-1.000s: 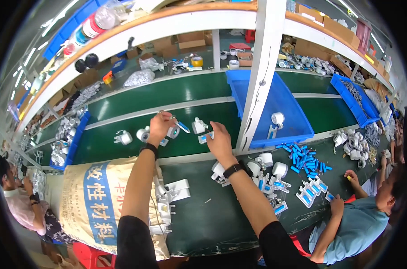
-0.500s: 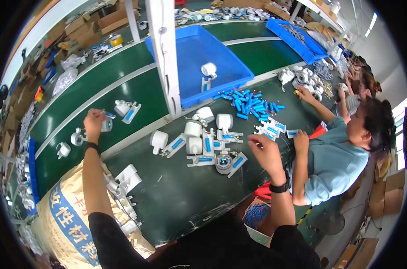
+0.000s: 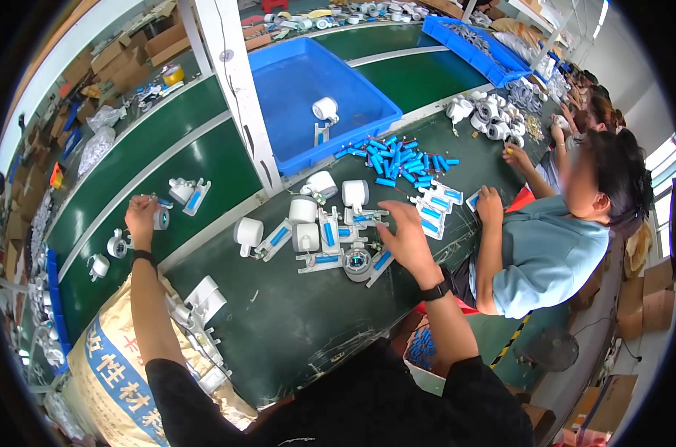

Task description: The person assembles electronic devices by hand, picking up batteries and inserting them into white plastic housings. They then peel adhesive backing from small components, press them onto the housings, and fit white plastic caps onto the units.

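On the green belt at left, my left hand (image 3: 140, 220) has its fingers closed at a white round-headed device (image 3: 161, 217) with a lit lens; a blue cell shows beside it. The fingers partly hide this device. My right hand (image 3: 406, 237) hovers over the dark table with thumb and fingers apart, holding nothing. It is nearest to a cluster of white round heads and flat brackets with blue cells. In that cluster a round head with a lit lens (image 3: 357, 259) faces up, next to a white bracket with a blue cell (image 3: 328, 231).
Loose blue cells (image 3: 397, 160) lie beyond the cluster. A blue tray (image 3: 390, 110) sits behind a white post (image 3: 237, 82). To my right, a co-worker in a teal shirt (image 3: 546, 231) handles parts. A printed sack (image 3: 114, 365) stands at lower left, with white parts beside it.
The view has shifted, moving most things left in the picture. My right hand has come closer to the cluster, its fingers spreading wider. My left hand stays at the device on the belt.
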The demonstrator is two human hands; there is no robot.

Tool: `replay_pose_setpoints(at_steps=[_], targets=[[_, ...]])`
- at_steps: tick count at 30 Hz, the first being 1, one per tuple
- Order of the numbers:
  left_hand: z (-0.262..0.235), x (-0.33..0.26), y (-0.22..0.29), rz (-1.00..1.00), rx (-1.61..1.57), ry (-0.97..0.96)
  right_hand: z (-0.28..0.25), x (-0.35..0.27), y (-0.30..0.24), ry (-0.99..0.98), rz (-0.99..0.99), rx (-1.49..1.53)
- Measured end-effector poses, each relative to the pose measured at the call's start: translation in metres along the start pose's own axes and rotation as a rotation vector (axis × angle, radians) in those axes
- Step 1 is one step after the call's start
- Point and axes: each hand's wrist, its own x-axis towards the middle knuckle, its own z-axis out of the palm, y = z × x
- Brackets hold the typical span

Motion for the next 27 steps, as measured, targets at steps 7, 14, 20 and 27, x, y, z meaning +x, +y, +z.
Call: replay_pose_setpoints(at_steps=[7, 14, 20, 27], targets=[[0.001, -0.004, 0.0, 0.048, -0.053, 0.077, 0.012, 0.008, 0.003, -0.118, 0.001, -0.007], [-0.017, -0.003, 0.005, -0.075, -0.05, 0.078, 0.02, 0.012, 0.003, -0.111, -0.054, 0.023], [-0.012, 0.004, -0.009, -0.075, -0.122, 0.076, 0.019, 0.008, 0.008, -0.079, -0.047, 0.053], [-0.053, 0.013, -0.039, -0.142, 0.546, -0.013, 0.033, 0.008, 0.016, -0.004, 0.032, 0.249]])
